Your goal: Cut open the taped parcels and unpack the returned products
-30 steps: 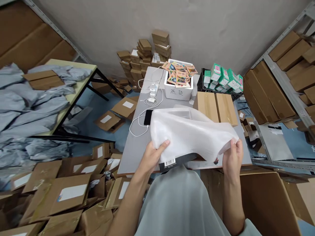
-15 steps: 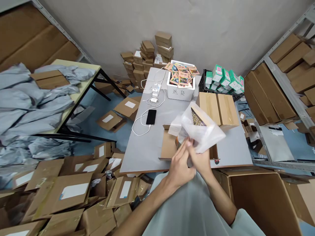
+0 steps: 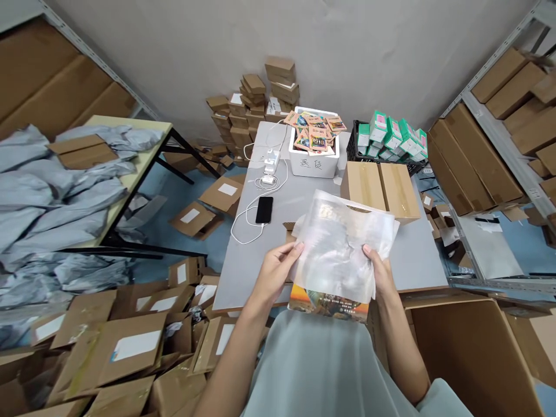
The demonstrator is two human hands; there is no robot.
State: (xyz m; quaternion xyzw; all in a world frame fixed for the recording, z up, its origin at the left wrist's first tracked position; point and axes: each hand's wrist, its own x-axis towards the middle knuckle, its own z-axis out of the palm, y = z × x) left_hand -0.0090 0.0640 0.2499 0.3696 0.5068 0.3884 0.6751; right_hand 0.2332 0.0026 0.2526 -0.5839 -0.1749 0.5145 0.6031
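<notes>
I hold a flat colourful box (image 3: 329, 304) wrapped in white foam sheet (image 3: 343, 249) over the near edge of the grey table (image 3: 252, 255). My left hand (image 3: 278, 269) grips the left side of the wrapped box, fingers curled on the foam. My right hand (image 3: 377, 272) grips its right side, fingertips pressed on the sheet. Only the orange lower edge of the box shows below the foam. An open brown carton (image 3: 289, 229) lies on the table behind the bundle, mostly hidden.
A black phone (image 3: 264, 209) with white cable lies on the table, with a white foam bin of packets (image 3: 313, 147), two sealed cartons (image 3: 380, 188) and green boxes (image 3: 393, 136) beyond. Brown mailers (image 3: 130, 341) are heaped at lower left, a large open carton (image 3: 469, 353) at lower right.
The foam sheet was spread wide over a dark item, then bunched between both hands over the open carton; now it lies folded round the colourful box, with one hand on each side.
</notes>
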